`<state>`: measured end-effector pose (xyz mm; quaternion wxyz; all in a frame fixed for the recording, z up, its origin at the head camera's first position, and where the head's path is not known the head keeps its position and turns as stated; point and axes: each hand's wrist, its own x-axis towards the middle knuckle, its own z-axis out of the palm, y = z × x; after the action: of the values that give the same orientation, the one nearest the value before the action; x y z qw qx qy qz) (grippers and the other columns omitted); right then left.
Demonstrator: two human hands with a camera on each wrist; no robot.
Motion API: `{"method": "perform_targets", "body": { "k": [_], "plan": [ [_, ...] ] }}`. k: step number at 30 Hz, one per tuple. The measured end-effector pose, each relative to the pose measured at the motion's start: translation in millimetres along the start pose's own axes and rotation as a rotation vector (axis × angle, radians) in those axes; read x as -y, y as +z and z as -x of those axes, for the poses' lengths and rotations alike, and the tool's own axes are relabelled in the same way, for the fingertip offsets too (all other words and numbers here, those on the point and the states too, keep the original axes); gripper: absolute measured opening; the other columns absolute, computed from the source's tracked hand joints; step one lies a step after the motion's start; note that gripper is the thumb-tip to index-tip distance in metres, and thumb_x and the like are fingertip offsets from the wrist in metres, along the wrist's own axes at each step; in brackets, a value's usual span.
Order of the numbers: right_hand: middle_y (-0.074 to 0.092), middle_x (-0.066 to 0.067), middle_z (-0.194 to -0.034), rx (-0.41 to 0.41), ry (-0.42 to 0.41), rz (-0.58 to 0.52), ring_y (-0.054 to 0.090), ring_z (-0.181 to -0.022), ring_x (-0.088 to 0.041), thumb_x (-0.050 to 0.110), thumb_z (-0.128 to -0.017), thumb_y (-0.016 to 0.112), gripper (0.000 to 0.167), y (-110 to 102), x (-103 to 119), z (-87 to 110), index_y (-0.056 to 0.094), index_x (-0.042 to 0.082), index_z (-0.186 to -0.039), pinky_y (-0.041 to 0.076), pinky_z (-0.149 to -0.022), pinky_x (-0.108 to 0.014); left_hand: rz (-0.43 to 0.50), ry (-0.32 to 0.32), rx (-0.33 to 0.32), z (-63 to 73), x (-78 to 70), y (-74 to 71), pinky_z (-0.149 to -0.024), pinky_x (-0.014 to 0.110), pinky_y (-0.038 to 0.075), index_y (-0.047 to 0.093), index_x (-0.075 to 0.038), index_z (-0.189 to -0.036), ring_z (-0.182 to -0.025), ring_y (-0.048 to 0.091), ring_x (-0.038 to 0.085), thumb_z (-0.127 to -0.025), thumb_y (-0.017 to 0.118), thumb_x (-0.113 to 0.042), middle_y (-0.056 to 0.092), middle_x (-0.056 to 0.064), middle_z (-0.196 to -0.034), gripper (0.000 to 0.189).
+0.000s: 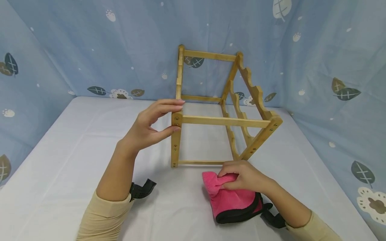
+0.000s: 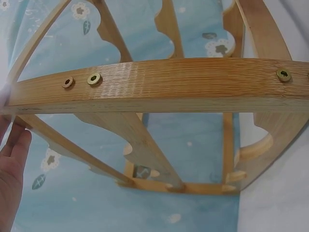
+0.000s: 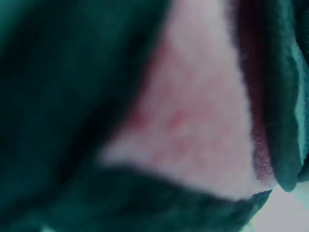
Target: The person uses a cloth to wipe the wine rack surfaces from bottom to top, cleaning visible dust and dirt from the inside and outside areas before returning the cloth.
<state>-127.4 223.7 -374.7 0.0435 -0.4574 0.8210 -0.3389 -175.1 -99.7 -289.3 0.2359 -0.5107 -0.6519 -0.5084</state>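
Observation:
A light wooden rack (image 1: 224, 121) with scalloped rails and metal bolts stands in the middle of the white surface. At its near left upper corner, my left hand (image 1: 150, 125) grips the frame, thumb in front and fingers over the top. In the left wrist view, the bolted wooden bar (image 2: 183, 84) crosses close up, with my fingers (image 2: 19, 145) at its left end. Low at the rack's front right, my right hand (image 1: 245, 175) pinches a pink cloth (image 1: 232, 202) with black edging, which hangs in folds. The cloth (image 3: 193, 111) fills the right wrist view, blurred, hiding the fingers there.
A white sheet (image 1: 75, 160) covers the surface under the rack. Blue curtains (image 1: 144, 43) with leaf and flower prints rise behind it and along both sides. Black straps (image 1: 141, 190) are worn at both wrists.

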Motion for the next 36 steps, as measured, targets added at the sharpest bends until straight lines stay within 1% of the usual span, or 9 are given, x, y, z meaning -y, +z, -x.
{"method": "perform_targets", "body": {
  "k": [3, 10, 12, 16, 19, 23, 28, 32, 36],
  "plan": [
    [0.062, 0.010, -0.083, 0.016, 0.007, 0.031, 0.053, -0.072, 0.000, 0.017, -0.075, 0.081, 0.019, 10, 5, -15.9, 0.070, 0.019, -0.090, 0.049, -0.058, -0.014, -0.010, 0.002, 0.000, 0.7, 0.3, 0.0, -0.101, 0.039, 0.047, 0.055, 0.005, -0.122, -0.122, 0.051, 0.021, -0.068, 0.071, 0.022, 0.054, 0.009, -0.130, 0.059],
    [0.064, 0.013, -0.088, 0.053, 0.159, 0.138, 0.055, -0.075, 0.002, 0.028, -0.076, 0.080, 0.021, 29, 16, -44.9, 0.074, 0.020, -0.095, 0.049, -0.062, -0.014, -0.026, 0.036, 0.009, 2.5, 1.5, 0.8, -0.102, 0.035, 0.047, 0.055, 0.006, -0.122, -0.123, 0.051, 0.021, -0.068, 0.072, 0.020, 0.055, 0.013, -0.130, 0.059],
    [0.064, 0.014, -0.087, 0.041, 0.181, 0.150, 0.054, -0.074, 0.002, 0.029, -0.076, 0.079, 0.022, 33, 16, -52.1, 0.074, 0.020, -0.095, 0.048, -0.061, -0.015, -0.024, 0.033, 0.008, 2.6, 1.7, 0.9, -0.102, 0.035, 0.047, 0.056, 0.006, -0.122, -0.123, 0.052, 0.020, -0.068, 0.073, 0.020, 0.055, 0.011, -0.130, 0.059],
    [0.063, 0.013, -0.084, 0.027, 0.207, 0.184, 0.052, -0.069, 0.001, 0.031, -0.077, 0.079, 0.022, 38, 16, -65.2, 0.073, 0.019, -0.095, 0.045, -0.056, -0.016, -0.024, 0.010, 0.005, 1.6, 0.8, 0.3, -0.102, 0.037, 0.047, 0.056, 0.003, -0.123, -0.122, 0.052, 0.020, -0.067, 0.073, 0.020, 0.055, 0.013, -0.129, 0.060],
    [0.064, 0.012, -0.085, 0.039, 0.243, 0.237, 0.051, -0.068, 0.000, 0.033, -0.077, 0.078, 0.024, 40, 17, -72.2, 0.073, 0.019, -0.096, 0.042, -0.054, -0.017, -0.032, 0.003, 0.002, 0.6, 0.2, -0.4, -0.101, 0.038, 0.047, 0.057, 0.003, -0.122, -0.122, 0.052, 0.021, -0.067, 0.073, 0.020, 0.056, 0.015, -0.128, 0.060],
    [0.067, 0.010, -0.089, 0.045, 0.307, 0.307, 0.057, -0.072, -0.004, 0.034, -0.077, 0.078, 0.024, 42, 21, -76.2, 0.074, 0.019, -0.096, 0.042, -0.055, -0.019, -0.038, 0.002, 0.000, -0.3, 0.2, -0.7, -0.101, 0.038, 0.047, 0.057, 0.003, -0.122, -0.122, 0.052, 0.021, -0.067, 0.073, 0.020, 0.056, 0.011, -0.129, 0.060],
    [0.071, 0.008, -0.089, -0.010, 0.369, 0.370, 0.065, -0.078, -0.008, 0.036, -0.074, 0.080, 0.025, 44, 23, -74.2, 0.075, 0.020, -0.093, 0.044, -0.055, -0.020, -0.048, 0.002, 0.002, -0.6, 0.7, -0.6, -0.101, 0.038, 0.047, 0.057, 0.004, -0.122, -0.122, 0.052, 0.021, -0.067, 0.073, 0.020, 0.055, 0.007, -0.130, 0.059],
    [0.072, 0.009, -0.088, -0.053, 0.421, 0.406, 0.065, -0.076, -0.008, 0.037, -0.072, 0.081, 0.024, 44, 24, -71.3, 0.075, 0.022, -0.090, 0.044, -0.052, -0.021, -0.053, 0.001, 0.000, -0.5, 0.6, -1.0, -0.102, 0.039, 0.047, 0.057, 0.005, -0.121, -0.122, 0.053, 0.021, -0.067, 0.073, 0.019, 0.055, 0.008, -0.130, 0.058],
    [0.072, 0.009, -0.087, -0.072, 0.471, 0.417, 0.066, -0.078, -0.010, 0.036, -0.072, 0.081, 0.023, 42, 23, -65.2, 0.075, 0.021, -0.090, 0.048, -0.057, -0.024, -0.049, -0.001, 0.002, -0.7, 0.6, -1.0, -0.102, 0.039, 0.046, 0.057, 0.005, -0.121, -0.122, 0.052, 0.021, -0.066, 0.073, 0.021, 0.055, 0.007, -0.130, 0.059]
  ]
}}
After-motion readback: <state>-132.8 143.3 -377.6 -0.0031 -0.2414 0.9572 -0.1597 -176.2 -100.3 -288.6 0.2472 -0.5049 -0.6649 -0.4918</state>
